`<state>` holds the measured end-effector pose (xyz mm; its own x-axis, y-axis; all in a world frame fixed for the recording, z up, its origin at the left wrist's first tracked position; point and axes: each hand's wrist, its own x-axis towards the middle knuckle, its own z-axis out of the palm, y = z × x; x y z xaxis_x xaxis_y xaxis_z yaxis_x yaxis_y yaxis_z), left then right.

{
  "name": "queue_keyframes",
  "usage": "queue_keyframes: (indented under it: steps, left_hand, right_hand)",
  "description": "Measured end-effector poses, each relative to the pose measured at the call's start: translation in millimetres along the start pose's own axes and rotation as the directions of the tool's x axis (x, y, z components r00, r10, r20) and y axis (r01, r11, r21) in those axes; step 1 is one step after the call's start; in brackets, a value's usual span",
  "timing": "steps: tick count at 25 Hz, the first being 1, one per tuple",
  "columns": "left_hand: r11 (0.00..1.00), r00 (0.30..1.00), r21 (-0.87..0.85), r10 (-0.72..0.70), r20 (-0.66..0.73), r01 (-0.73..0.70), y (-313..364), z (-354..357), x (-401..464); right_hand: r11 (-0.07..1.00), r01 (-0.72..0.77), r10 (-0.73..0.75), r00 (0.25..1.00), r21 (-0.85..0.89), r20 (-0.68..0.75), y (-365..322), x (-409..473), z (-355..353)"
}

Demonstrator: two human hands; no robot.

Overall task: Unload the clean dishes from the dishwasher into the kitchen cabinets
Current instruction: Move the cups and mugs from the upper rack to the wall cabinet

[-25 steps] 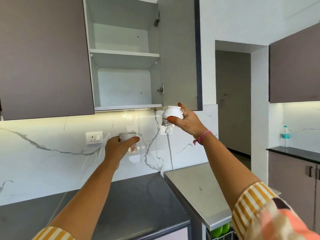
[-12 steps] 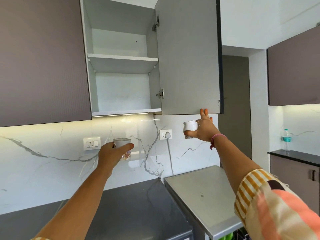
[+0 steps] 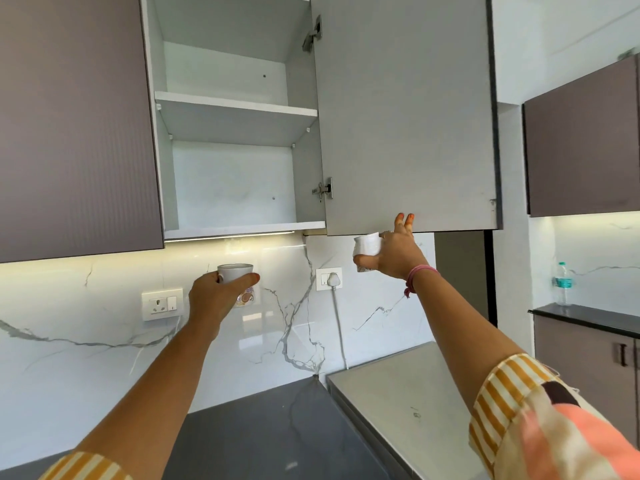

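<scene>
My left hand (image 3: 216, 299) grips a white cup with a brown print (image 3: 239, 282), held upright below the open wall cabinet (image 3: 239, 225). My right hand (image 3: 391, 252) holds a second white cup (image 3: 367, 245), while two of its fingertips touch the bottom edge of the cabinet door (image 3: 408, 116). The door stands swung wide open to the right. Both cabinet shelves (image 3: 235, 103) are bare.
A closed brown cabinet (image 3: 76, 126) hangs to the left, another (image 3: 581, 143) at the right. Dark countertop (image 3: 263, 431) and a steel surface (image 3: 408, 400) lie below. Wall sockets (image 3: 162, 304) and a plug (image 3: 333, 279) sit on the marble backsplash. A water bottle (image 3: 562, 284) stands far right.
The cabinet door has swung further open to the right, pushed by my right hand with its cup. My left hand with its cup has barely moved.
</scene>
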<state>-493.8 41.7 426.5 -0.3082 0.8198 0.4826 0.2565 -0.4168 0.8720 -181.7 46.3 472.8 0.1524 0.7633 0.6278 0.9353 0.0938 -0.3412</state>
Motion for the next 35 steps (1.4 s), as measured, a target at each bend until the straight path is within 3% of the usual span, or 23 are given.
queue_keyframes:
  steps: [6, 11, 20, 24, 35]
  left_hand:
    - [0.998, 0.998, -0.032, 0.06, -0.009, -0.06, -3, 11, 59]
    - [0.995, 0.993, -0.038, 0.088, -0.076, -0.091, -11, -3, 118]
    - [0.979, 0.958, 0.015, 0.204, -0.201, -0.205, -2, -11, 229]
    - [0.977, 0.942, 0.083, 0.21, -0.263, -0.195, -2, -1, 271]
    - [0.944, 0.946, 0.313, 0.191, -0.262, -0.104, -18, -5, 337]
  right_hand:
    - [0.99, -0.033, 0.034, 0.999, 0.14, -0.009, -33, 39, 39]
    - [0.97, 0.028, -0.032, 0.999, 0.242, 0.012, -77, 76, 89]
    - [0.777, 0.164, -0.144, 0.986, 0.608, -0.081, -146, 169, 139]
    - [0.731, 0.214, -0.206, 0.975, 0.648, -0.089, -180, 216, 147]
    - [0.735, 0.2, -0.343, 0.934, 0.648, 0.101, -226, 276, 196]
